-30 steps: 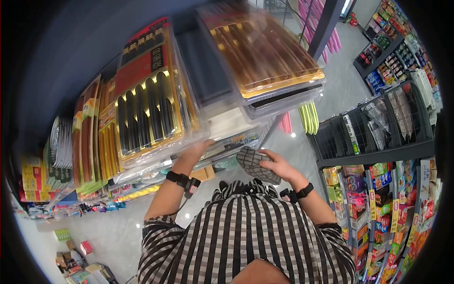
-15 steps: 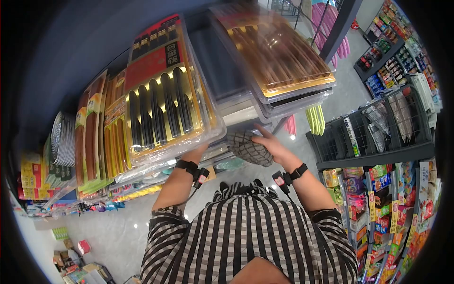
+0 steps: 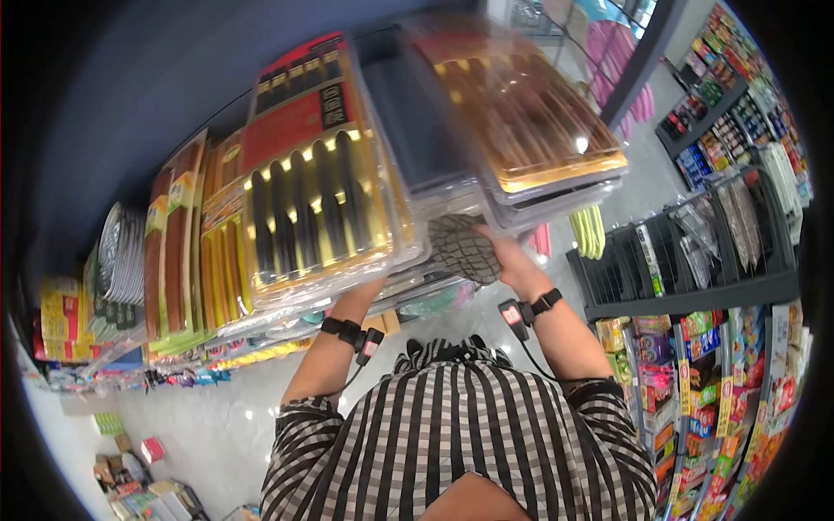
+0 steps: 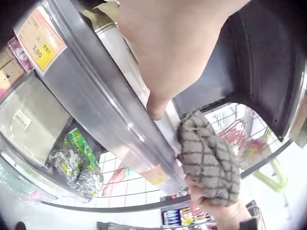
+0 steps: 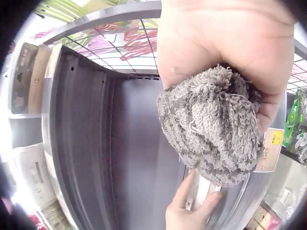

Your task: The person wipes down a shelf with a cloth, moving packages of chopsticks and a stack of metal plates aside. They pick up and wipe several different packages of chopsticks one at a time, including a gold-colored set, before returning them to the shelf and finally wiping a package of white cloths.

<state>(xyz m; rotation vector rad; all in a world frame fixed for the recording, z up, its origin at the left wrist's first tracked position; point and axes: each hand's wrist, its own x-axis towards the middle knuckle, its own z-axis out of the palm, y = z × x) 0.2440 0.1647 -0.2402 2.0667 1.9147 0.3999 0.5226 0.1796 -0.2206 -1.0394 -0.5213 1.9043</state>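
A grey checked cloth [image 3: 465,249] is bunched in my right hand [image 3: 514,262], over the shelf front between two stacks of chopstick packs. Seen by the right wrist camera, the right hand [image 5: 228,38] curls round the fluffy cloth [image 5: 211,124]. My left hand [image 3: 360,298] is partly hidden below the black chopstick packs [image 3: 317,204]. In the right wrist view the left hand [image 5: 189,211] has its thumb and a finger on either side of a narrow white object [image 5: 197,194]. The left wrist view shows the left hand [image 4: 168,57] near the shelf's front edge [image 4: 103,98], left of the cloth [image 4: 206,160].
Brown chopstick packs [image 3: 521,113] lie at the right end of the shelf. Further packs [image 3: 174,252] and a stack of silvery items [image 3: 122,252] stand at the left. Pink hangers [image 3: 612,69] hang beyond the wire side. A dark wire rack [image 3: 686,243] stands across the aisle.
My right hand has carried the cloth up toward the shelf, close to the gap between the packs. The head view has shifted, so the packs appear further right. My left hand remains at the shelf front.
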